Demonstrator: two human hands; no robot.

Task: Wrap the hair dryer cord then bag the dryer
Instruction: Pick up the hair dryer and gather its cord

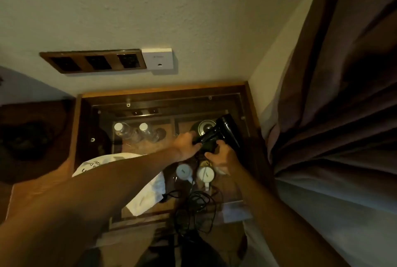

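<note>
Holding the hair dryer (pixel 223 132) above a glass-topped table (pixel 163 94), the person keeps both hands clamped on its handle: the left hand (pixel 188 145) closes around the lower grip, while the right hand (pixel 221 157), just beside it and nearer the body, grasps the handle's end where the cord (pixel 197 204) leaves it. This two-handed hold probably steadies the body so that winding can start at the cord's root. The barrel points up and away from the hands, toward the corner by the curtain (pixel 335 116). Below the right hand the cord hangs in loose tangled loops, unwrapped, so the first step appears barely begun. A white bag (pixel 148 198) with printed lettering lies under the left forearm, close at hand for the second step. Two white cups (pixel 194 173) sit just beneath the hands, and two water bottles (pixel 135 132) stand beyond the left hand, seemingly under the glass.
</note>
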